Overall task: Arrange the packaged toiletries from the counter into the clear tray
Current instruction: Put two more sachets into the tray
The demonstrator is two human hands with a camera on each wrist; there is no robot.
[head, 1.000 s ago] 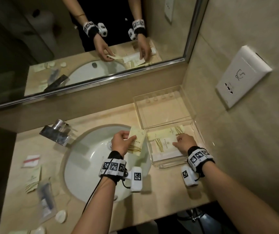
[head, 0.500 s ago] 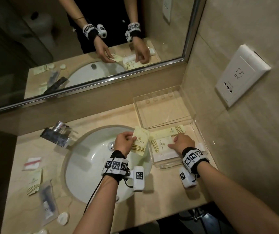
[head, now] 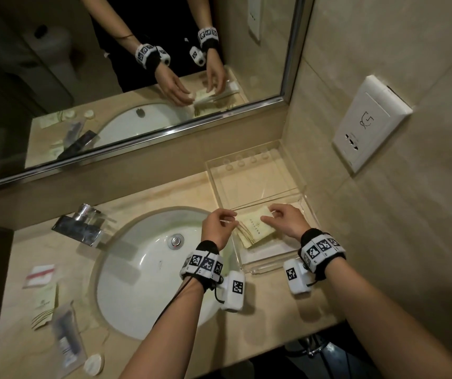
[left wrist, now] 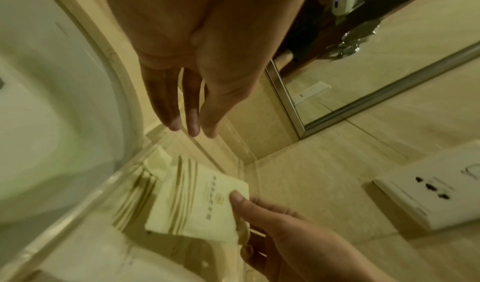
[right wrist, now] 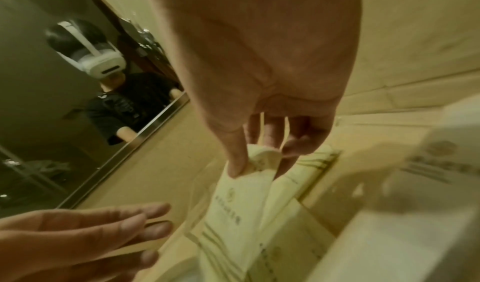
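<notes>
A cream packet with gold stripes (head: 257, 228) lies tilted inside the clear tray (head: 270, 265) at the right of the counter. My right hand (head: 270, 213) pinches its far corner between thumb and fingers; the right wrist view shows the packet (right wrist: 233, 200) hanging from that pinch. My left hand (head: 230, 217) hovers at the tray's left wall, holding nothing. Its fingers (left wrist: 187, 112) are straight above the packet (left wrist: 197, 200). More striped packets (head: 246, 240) lie under it in the tray.
The tray's clear lid (head: 246, 176) stands open behind it. A white basin (head: 142, 274) and chrome faucet (head: 79, 228) fill the middle. On the left counter lie a red-striped sachet (head: 40, 274), a cream packet (head: 44, 305), a clear bag (head: 66, 340) and a round white piece (head: 93, 365). A socket plate (head: 369, 121) is on the right wall.
My left hand carried the striped packet right over the tray and let go. My right hand lifted off the packets in the tray and took hold of it.
</notes>
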